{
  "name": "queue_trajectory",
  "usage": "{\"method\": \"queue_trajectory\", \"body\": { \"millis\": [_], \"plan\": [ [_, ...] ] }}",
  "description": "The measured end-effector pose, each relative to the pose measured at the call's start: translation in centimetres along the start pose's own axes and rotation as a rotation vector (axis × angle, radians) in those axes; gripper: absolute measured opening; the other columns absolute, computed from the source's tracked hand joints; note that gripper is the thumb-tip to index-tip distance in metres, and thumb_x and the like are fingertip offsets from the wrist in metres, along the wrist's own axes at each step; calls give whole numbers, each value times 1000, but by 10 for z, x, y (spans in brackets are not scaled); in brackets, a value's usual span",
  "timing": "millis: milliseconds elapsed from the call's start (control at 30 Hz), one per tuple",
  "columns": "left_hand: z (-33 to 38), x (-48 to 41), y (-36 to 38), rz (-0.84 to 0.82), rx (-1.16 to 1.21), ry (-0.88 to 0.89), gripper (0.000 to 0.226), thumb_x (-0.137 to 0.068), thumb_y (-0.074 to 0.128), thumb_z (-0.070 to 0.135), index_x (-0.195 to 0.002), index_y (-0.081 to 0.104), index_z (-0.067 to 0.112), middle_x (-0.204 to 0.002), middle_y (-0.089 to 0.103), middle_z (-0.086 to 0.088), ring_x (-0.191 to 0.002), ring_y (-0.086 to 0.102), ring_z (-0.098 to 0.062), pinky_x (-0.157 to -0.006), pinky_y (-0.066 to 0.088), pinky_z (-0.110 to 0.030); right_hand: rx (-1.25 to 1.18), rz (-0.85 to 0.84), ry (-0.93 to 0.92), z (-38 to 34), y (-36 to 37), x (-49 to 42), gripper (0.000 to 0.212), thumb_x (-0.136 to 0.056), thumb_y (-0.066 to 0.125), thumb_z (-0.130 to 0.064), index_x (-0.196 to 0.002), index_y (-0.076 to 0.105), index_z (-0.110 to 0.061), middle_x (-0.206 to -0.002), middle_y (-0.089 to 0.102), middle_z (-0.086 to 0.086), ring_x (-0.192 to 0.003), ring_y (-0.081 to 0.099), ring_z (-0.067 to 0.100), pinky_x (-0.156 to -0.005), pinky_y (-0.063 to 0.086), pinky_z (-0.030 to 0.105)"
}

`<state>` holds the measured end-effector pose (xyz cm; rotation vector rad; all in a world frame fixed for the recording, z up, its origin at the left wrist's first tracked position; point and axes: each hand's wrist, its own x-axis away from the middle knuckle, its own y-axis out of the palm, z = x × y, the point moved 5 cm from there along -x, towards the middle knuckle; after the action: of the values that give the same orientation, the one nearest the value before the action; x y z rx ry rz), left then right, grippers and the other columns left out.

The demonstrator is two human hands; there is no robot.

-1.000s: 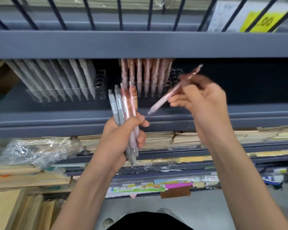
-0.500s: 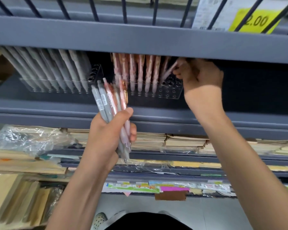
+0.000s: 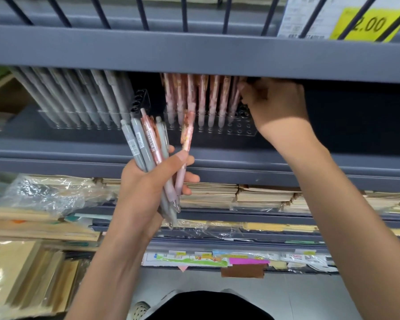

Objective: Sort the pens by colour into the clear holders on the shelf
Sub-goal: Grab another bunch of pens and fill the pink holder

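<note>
My left hand (image 3: 148,188) grips a bundle of pens (image 3: 148,144) in front of the shelf edge, several grey ones and two pink patterned ones, tips pointing down. On the shelf stand two clear holders: the left holder (image 3: 62,122) is filled with grey pens (image 3: 79,95), the right holder (image 3: 231,130) carries a row of pink pens (image 3: 194,98). My right hand (image 3: 273,102) reaches under the upper shelf to the right end of the pink row, its fingers curled at the last pink pen (image 3: 234,98). The fingertips lie in shadow.
The grey upper shelf (image 3: 194,56) hangs low over the holders. A yellow price tag (image 3: 367,24) sits at the top right. Below are stacks of notebooks (image 3: 217,192), plastic-wrapped paper goods (image 3: 44,195) and envelopes (image 3: 21,273).
One second ago my right hand held a pink pen in the air. It has since carried it up into the right holder. My left hand's bundle has fanned out slightly.
</note>
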<state>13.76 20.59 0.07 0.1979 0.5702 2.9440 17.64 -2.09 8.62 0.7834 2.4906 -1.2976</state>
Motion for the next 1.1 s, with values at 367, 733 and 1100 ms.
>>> {"method": "queue_trajectory", "body": {
  "millis": [367, 733, 1100],
  "plan": [
    [-5, -5, 8, -113, -102, -85, 42, -68, 86, 17, -103, 64, 8, -89, 76, -17, -66, 74, -27, -52, 57, -30, -522, -286, 100, -23, 14, 74, 18, -81, 73, -41, -80, 77, -24, -74, 72, -3, -63, 59, 4, -60, 50, 27],
    [-3, -12, 13, -82, -103, -108, 22, -95, 51, -1, -116, 56, -6, -75, 75, -9, -50, 63, -19, -43, 47, -26, -901, 107, 255, 11, -19, 70, 17, -89, 54, -12, -90, 70, -16, -79, 72, 5, -71, 70, 24, -64, 55, 29],
    [6, -14, 1, -50, -94, -93, 29, -97, 56, 10, -114, 60, -13, -86, 77, -12, -59, 67, -16, -49, 53, -25, -341, 365, -17, 1, -29, 45, 20, -93, 56, -24, -99, 69, -11, -90, 73, 5, -85, 67, 28, -81, 52, 45]
  ]
}}
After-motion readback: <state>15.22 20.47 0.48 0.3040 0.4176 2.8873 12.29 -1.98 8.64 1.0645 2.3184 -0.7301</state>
